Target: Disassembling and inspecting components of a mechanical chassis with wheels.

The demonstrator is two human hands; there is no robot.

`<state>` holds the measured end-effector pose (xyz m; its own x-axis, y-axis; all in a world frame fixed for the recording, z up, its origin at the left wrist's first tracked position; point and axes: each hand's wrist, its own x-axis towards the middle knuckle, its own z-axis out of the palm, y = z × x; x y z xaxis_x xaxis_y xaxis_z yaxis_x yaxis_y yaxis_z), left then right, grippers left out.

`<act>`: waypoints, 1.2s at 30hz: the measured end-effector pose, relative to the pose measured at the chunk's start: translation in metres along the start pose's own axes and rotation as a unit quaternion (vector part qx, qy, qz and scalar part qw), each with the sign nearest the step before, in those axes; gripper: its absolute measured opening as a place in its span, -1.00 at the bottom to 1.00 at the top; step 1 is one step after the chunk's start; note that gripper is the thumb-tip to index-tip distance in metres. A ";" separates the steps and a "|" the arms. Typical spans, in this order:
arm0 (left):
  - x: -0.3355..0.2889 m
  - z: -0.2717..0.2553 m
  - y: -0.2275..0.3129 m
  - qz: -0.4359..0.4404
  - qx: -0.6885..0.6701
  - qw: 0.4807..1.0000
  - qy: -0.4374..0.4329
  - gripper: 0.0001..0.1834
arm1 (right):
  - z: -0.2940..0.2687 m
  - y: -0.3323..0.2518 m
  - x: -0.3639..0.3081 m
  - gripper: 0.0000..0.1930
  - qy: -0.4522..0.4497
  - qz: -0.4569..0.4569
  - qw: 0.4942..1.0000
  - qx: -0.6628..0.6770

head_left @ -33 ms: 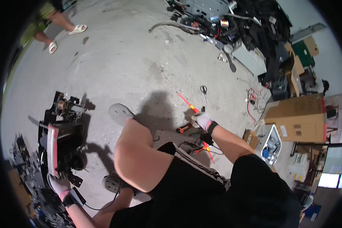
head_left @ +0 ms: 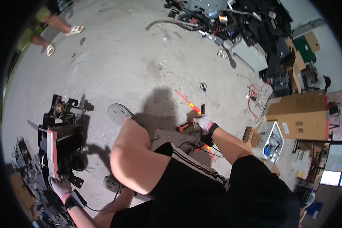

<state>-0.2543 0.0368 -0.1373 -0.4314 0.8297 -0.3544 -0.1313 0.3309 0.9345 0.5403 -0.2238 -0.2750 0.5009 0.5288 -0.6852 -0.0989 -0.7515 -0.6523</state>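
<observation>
While the bulky black metal assembly point(head_left: 69, 143), 9 o'clock, appears unfinished, white-gloved left hand point(head_left: 61, 187), 8 o'clock, and white-gloved right hand point(head_left: 204, 123), near red-and-yellow screwdriver point(head_left: 190, 104), 2 o'clock, have fingers' grip indeterminable.

assembly point(head_left: 64, 142): left | screwdriver point(head_left: 194, 107): right, floor point(head_left: 114, 76) | scissors point(head_left: 204, 88): right of screwdriver

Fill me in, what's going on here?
The person's gloved left hand is at the near end of a black mechanical assembly on the floor. The gloved right hand is down among tools, beside a red-and-yellow screwdriver and an orange-and-black tool; whether it grips anything is unclear. Scissors lie farther out.
</observation>
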 end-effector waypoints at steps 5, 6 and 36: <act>-0.030 -0.003 0.001 0.068 0.637 0.767 -0.032 -0.12 | -0.028 0.158 0.036 -0.84 0.085 0.053 0.986 0.136; -0.014 -0.025 -0.001 0.118 0.669 0.733 -0.044 -0.11 | -0.031 0.178 0.040 -0.84 0.094 0.049 0.986 0.130; -0.021 0.059 0.019 -0.046 0.229 0.972 0.027 -0.55 | -0.054 0.271 0.023 -0.78 0.261 0.173 0.910 0.272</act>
<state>-0.1954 0.0521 -0.1145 -0.4852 0.7658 -0.4220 0.2343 0.5789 0.7810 0.5709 -0.4368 -0.4499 0.6855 -0.0692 -0.7248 -0.6679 -0.4559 -0.5882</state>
